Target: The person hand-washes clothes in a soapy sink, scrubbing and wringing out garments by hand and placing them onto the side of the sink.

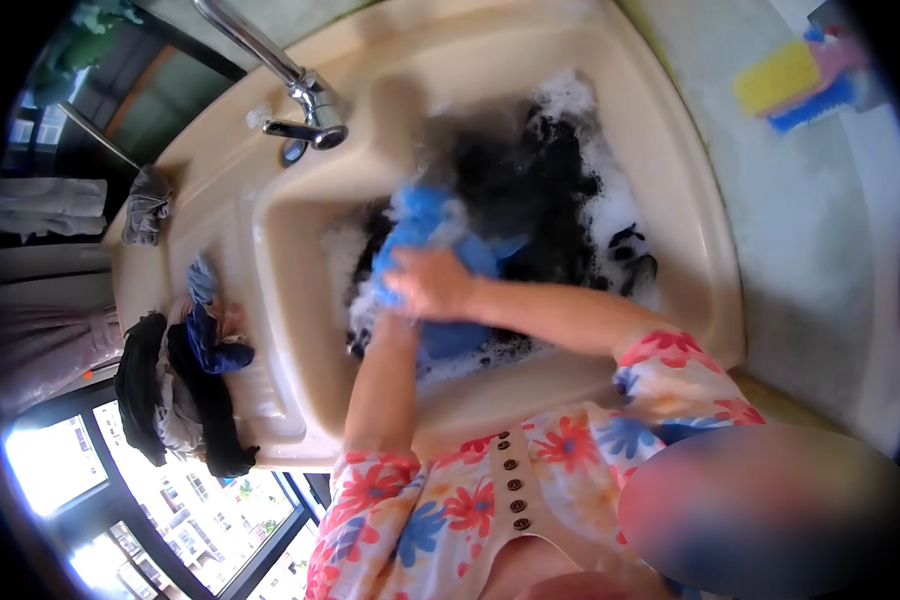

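In the head view, a bunched blue cloth (460, 255) is over the dark water of the beige sink basin (300, 300), its lower part near the suds. My right hand (432, 284) is closed on it, the fingers slightly blurred. My left forearm comes up from below and meets the cloth just under the right hand. The left hand itself is covered by the right hand and the cloth, so its fingers do not show. Dark fabric (555, 190) lies soaking in the foamy water beyond.
A chrome faucet (315, 110) stands at the basin's back left. Small garments, including a navy cloth (215, 350) and a black cloth (142, 380), lie on the ribbed drainboard (265, 390). A grey cloth (148, 205) hangs over the far edge. Cleaning sponges (778, 78) sit at upper right.
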Motion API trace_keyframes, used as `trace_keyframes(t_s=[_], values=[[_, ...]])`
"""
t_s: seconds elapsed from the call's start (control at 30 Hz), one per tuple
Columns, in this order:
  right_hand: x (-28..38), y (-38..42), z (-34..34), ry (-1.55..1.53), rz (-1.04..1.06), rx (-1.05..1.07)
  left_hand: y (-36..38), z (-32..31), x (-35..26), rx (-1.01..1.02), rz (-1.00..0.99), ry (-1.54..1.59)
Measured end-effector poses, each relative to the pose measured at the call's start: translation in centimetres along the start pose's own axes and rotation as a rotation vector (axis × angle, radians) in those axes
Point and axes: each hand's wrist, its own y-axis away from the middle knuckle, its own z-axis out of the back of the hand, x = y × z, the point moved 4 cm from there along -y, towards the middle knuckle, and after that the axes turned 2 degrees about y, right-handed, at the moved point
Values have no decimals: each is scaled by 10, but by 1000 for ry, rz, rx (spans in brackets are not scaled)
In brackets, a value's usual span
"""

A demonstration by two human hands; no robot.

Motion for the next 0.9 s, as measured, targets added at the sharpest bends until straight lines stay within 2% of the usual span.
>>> trace_keyframes(t_s=[0.03,0.07,0.1,0.13,0.17,0.23,0.27,0.3,0.37,0.4,0.43,0.47,0.5,0.57,0.6,0.67,0.7,0.77,0.8,0.87,0.9], values=[[-34,-14,-14,-31,-135,62,-11,19,13,-48,-23,36],[-57,-34,-6,-22,-190,-77,-23,35,27,-94,-48,83],[-81,-56,-3,178,-435,123,-26,38,27,-147,-67,-58],[-87,-60,7,190,-412,30,-29,39,28,-204,-77,-201],[-91,-62,15,201,-385,-64,-32,35,30,-200,-31,2],[-71,-51,13,213,-317,-118,-41,53,30,-122,-23,-183],[-42,-41,16,180,-250,-58,-56,77,45,-9,-79,219],[-18,-28,7,116,-122,-15,-52,73,42,-60,-53,202],[-22,-34,2,-9,-57,-40,-26,37,20,-162,2,157],[-59,-56,1,-61,-320,11,-13,21,7,-213,28,127],[-92,-71,12,-328,-447,-103,-7,15,1,-261,54,98],[-123,-79,25,-252,-560,-14,-31,25,0,-85,103,11],[-143,-81,38,-235,-619,163,-14,-6,-19,-2,191,127],[-170,-65,45,-606,-591,90,-3,-15,-37,96,144,180],[-181,-53,51,-654,-650,55,-5,-10,-40,49,107,184],[-224,-20,58,-307,-623,94,-10,7,-44,-52,39,176],[-216,-1,80,30,-738,126,-10,11,-45,-46,41,158],[-234,38,93,296,-773,286,-13,15,-45,-24,42,137],[-228,56,99,317,-822,354,-14,19,-42,-49,54,116],[-209,86,113,340,-777,460,-18,27,-34,-94,77,70],[-208,101,116,258,-848,337,-20,31,-30,-115,72,41]])
